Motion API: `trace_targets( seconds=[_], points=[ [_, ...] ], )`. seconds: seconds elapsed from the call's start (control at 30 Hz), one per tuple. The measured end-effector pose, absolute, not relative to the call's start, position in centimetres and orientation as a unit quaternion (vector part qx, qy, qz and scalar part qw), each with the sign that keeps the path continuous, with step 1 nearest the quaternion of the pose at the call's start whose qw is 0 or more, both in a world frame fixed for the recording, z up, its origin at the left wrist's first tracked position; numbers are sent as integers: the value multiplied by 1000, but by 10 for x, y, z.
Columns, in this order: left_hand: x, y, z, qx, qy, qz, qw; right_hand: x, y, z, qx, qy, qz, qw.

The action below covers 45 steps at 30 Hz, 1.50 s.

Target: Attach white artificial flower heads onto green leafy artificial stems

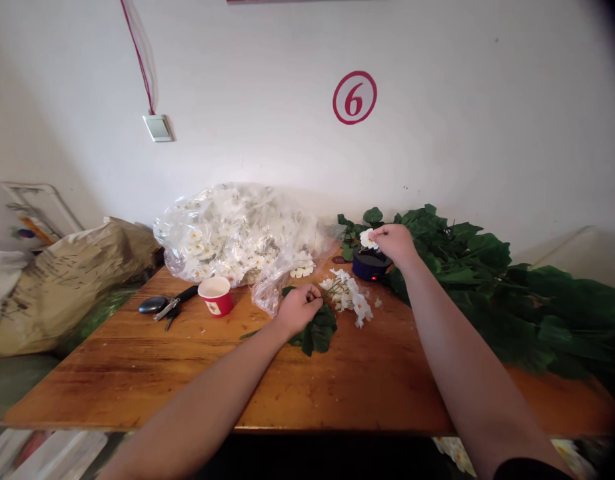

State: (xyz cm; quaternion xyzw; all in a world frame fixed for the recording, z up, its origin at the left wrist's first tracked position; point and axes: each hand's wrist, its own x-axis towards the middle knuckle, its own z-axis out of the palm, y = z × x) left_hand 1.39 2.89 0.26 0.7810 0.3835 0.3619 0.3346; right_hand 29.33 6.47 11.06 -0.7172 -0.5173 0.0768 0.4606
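My left hand [300, 308] is closed around the stem of a green artificial leaf sprig [320, 333], low over the table. Between the fingertips of my right hand [394, 241] is a white artificial flower [368, 239] with a yellow centre. That flower hangs just above a dark blue round pot [370, 265] with a small red light on its front. A small pile of loose white flowers [347, 293] lies on the wood between my hands. Whether the flower touches what is in the pot is hidden.
A clear plastic bag [237, 233] full of white flowers stands against the wall. Left of centre are a red paper cup [215, 297] and pliers [170, 308]. Green leaf stems [487, 280] heap over the right side of the wooden table [187, 380]. Brown sacks [77, 280] sit at far left.
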Motion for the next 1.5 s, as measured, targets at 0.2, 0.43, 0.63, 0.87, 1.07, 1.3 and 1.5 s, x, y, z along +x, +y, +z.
trace_targets(
  seconds=[0.2,0.43,0.63,0.87,1.07,1.3,1.5],
  points=[
    [14,28,3,774,399,369,326,254,22,123,-556,-517,211,616],
    [14,25,4,789,368,382,310,226,-14,68,-541,-495,306,607],
    [13,22,8,779,364,390,329,237,-13,60,-553,-498,299,598],
    [13,23,8,782,364,387,325,239,-14,61,-551,-499,279,607],
    [14,23,7,777,364,394,329,242,-11,59,-566,-491,264,608],
    [14,24,5,781,356,395,328,245,-10,59,-560,-478,254,627],
    [14,25,6,783,358,394,322,244,-12,61,-570,-492,255,607]
  ],
)
